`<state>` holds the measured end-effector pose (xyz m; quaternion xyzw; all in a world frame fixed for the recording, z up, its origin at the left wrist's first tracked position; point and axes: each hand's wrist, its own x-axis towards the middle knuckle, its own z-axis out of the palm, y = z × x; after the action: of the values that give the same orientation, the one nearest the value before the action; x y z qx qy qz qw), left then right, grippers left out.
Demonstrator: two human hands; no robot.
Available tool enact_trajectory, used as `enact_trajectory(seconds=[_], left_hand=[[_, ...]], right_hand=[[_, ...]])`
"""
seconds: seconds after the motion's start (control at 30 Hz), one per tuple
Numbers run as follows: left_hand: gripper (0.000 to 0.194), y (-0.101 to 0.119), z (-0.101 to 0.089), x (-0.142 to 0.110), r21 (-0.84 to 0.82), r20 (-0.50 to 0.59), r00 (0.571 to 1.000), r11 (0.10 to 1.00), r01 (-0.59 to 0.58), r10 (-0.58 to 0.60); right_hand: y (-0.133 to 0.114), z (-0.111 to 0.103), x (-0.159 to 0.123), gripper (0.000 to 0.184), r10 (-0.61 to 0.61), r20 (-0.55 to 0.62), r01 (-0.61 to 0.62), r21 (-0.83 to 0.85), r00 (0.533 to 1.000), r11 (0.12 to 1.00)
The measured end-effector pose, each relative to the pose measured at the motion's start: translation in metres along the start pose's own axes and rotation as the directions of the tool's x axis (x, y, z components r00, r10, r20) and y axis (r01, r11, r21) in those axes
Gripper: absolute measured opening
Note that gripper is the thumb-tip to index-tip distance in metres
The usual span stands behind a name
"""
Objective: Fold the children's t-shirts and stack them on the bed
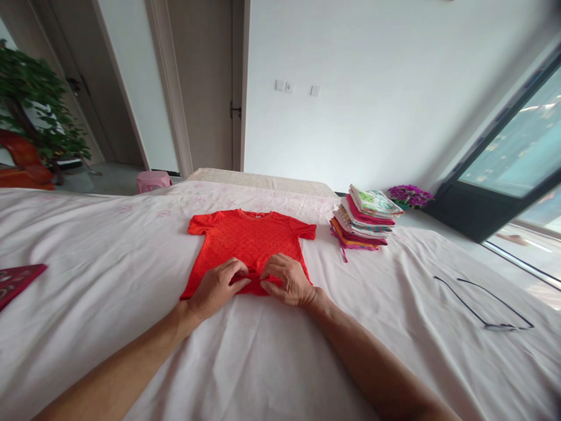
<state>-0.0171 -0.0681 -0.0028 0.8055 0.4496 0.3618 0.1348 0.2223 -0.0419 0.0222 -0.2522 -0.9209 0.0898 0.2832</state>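
Observation:
A red short-sleeved T-shirt point(254, 237) lies spread on the pale sheet, its neckline away from me and its hem towards me. My left hand point(221, 285) pinches the fabric near the middle of the hem between thumb and fingers. Just right of it, my right hand point(287, 279) grips the same hem, thumb below and fingers curled on top. A small gap separates the two hands, and the cloth between them is bunched slightly. Parts of the lower shirt are hidden under my hands.
To the right of the shirt stands a stack of folded clothes point(366, 219). Eyeglasses point(499, 325) rest on the sheet point(272, 374) farther right. A dark red printed item point(20, 282) lies at the left edge. Beyond are a pink stool point(153, 180) and purple flowers point(411, 195).

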Motion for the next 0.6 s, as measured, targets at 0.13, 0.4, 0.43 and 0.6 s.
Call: enact_trajectory(seconds=[0.13, 0.4, 0.43, 0.6], left_hand=[[0.018, 0.004, -0.016, -0.005, 0.214, 0.050, 0.955, 0.931, -0.296, 0.292], [0.013, 0.007, -0.022, -0.007, 0.411, 0.172, 0.898, 0.799, -0.439, 0.405], [0.012, 0.007, -0.022, -0.007, 0.440, 0.179, 0.899, 0.785, -0.436, 0.399], [0.006, 0.011, -0.018, -0.008, 0.571, 0.193, 0.922, 0.725, -0.385, 0.337]], right_hand=[[-0.003, 0.006, 0.004, 0.029, -0.034, 0.207, 0.067, -0.155, 0.978, 0.986], [-0.009, 0.006, 0.007, 0.009, 0.178, 0.121, -0.151, -0.207, 0.977, 0.967], [-0.008, 0.006, 0.007, 0.010, 0.220, 0.090, -0.203, -0.168, 0.971, 0.965], [-0.001, 0.007, 0.007, 0.011, 0.346, 0.059, -0.348, 0.032, 0.936, 0.937]])
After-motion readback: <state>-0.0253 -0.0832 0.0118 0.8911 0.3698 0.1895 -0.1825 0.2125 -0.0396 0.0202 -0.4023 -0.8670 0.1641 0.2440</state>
